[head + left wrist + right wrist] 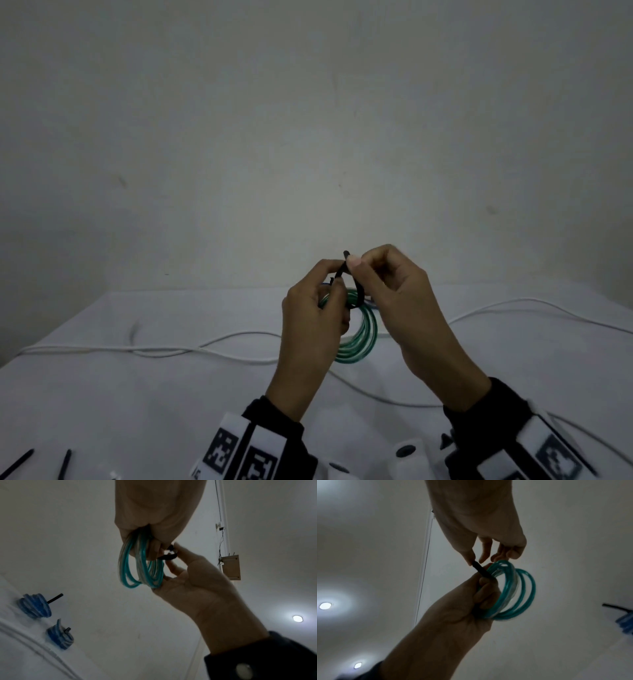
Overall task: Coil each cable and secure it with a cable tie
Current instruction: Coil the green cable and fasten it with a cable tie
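A coil of green cable [364, 337] hangs above the white table [137, 404], gripped by my left hand [337, 284]. A black cable tie [342, 270] loops round the top of the coil. My right hand [354, 263] pinches the tie's free end between thumb and forefinger, just above the left fingers. In the left wrist view the coil [126, 572] hangs from my curled left fingers and the tie [167, 557] sits between both hands. The right wrist view shows the tie [482, 570] stretched from my right fingertips down to the left hand on the coil [522, 595].
A long white cable [205, 346] snakes loose across the table beneath my hands. Two spare black ties [19, 462] [65, 464] lie at the near left edge. Two blue coils with black ties [35, 605] [60, 635] rest on the table by the wall.
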